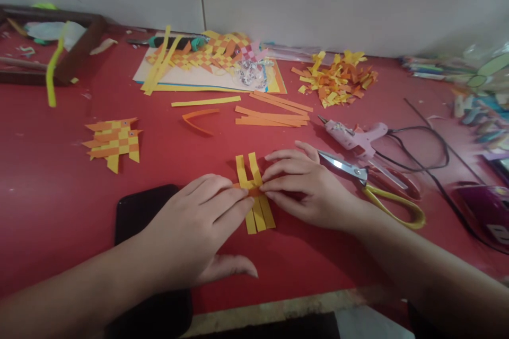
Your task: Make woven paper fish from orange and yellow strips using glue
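Yellow paper strips (254, 193) lie side by side on the red table (59, 196), crossed by an orange strip at their middle. My left hand (199, 228) rests flat over the left end of that orange strip, fingers stretched out and pressing on it. My right hand (302, 185) comes from the right, its fingers extended and their tips pressing the same crossing point. The two hands' fingertips almost meet over the strips.
Scissors (374, 185) and a pink glue gun (353, 135) with its black cord lie right of my hand. Loose orange and yellow strips (270, 114), paper scraps (338, 79), woven pieces (113, 140) and a black phone (135, 212) lie around.
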`<state>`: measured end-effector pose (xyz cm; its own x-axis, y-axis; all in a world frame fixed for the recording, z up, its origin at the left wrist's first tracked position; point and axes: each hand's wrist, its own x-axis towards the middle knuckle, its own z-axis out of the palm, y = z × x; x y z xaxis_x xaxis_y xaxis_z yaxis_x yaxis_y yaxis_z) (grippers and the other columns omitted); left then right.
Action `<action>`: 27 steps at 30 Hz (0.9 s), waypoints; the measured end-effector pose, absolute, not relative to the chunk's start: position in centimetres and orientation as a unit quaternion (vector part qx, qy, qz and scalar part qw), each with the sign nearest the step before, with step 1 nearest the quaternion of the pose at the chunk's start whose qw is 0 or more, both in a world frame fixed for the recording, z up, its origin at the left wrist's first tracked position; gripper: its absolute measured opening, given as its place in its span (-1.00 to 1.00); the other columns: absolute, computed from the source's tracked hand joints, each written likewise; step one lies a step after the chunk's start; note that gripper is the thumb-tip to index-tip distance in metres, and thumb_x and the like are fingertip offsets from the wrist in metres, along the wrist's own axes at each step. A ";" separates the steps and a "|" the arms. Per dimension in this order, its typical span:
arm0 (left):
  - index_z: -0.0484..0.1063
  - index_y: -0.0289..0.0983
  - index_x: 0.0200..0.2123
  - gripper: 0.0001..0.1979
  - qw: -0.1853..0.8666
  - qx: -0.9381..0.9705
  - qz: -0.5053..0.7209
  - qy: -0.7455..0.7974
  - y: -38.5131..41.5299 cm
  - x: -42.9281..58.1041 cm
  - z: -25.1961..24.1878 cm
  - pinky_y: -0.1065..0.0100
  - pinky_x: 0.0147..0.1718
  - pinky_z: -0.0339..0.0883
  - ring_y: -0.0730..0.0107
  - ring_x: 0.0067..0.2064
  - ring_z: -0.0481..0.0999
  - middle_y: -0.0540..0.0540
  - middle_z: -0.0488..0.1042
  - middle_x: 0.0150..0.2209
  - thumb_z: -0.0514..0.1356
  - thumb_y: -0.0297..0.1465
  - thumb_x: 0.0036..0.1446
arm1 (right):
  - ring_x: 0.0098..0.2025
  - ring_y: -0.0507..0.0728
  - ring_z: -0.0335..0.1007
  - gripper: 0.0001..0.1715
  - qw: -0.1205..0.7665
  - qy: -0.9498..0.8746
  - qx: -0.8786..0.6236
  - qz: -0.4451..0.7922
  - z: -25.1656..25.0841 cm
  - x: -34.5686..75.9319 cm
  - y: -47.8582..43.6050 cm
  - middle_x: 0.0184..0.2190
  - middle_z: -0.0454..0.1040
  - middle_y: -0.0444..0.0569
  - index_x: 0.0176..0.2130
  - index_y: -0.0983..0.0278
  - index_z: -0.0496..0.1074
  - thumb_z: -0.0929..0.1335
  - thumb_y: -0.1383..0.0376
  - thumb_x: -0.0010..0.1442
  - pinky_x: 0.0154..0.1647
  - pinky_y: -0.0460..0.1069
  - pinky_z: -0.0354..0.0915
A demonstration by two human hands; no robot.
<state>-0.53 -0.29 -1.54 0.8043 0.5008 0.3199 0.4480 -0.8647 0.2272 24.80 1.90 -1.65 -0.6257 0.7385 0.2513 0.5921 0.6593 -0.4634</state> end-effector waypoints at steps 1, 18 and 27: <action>0.46 -0.47 0.06 -0.25 0.075 0.948 0.185 0.249 -0.3 -0.5 -1.6 -0.04 -0.01 0.34 -0.05 -0.04 0.41 -0.31 0.55 -0.04 0.09 0.12 0.19 | 0.08 0.18 0.42 -0.89 0.214 -0.884 -0.378 0.172 -1.7 24.8 1.9 -0.25 0.60 -0.16 -0.28 0.13 0.55 0.38 0.31 0.25 0.26 0.27 -0.10; 0.42 -0.44 0.12 -0.23 0.076 0.951 0.145 0.263 -0.3 -0.7 -1.8 -0.07 0.11 0.24 -0.12 0.10 0.28 -0.31 0.45 0.10 0.10 0.12 0.18 | 0.07 0.14 0.44 -0.78 0.198 -0.843 -0.459 0.200 -1.8 24.6 1.8 -0.13 0.59 -0.13 -0.08 0.13 0.34 0.38 0.28 0.26 0.31 0.23 -0.08; 0.41 -0.41 0.15 -0.26 0.088 0.948 0.150 0.267 -0.2 -0.7 -1.9 -0.09 0.10 0.25 -0.12 0.09 0.32 -0.30 0.49 0.08 0.13 0.10 0.18 | 0.05 0.15 0.47 -0.80 0.205 -0.834 -0.469 0.206 -2.1 24.5 1.8 -0.17 0.61 -0.11 -0.09 0.14 0.34 0.35 0.33 0.27 0.29 0.26 -0.06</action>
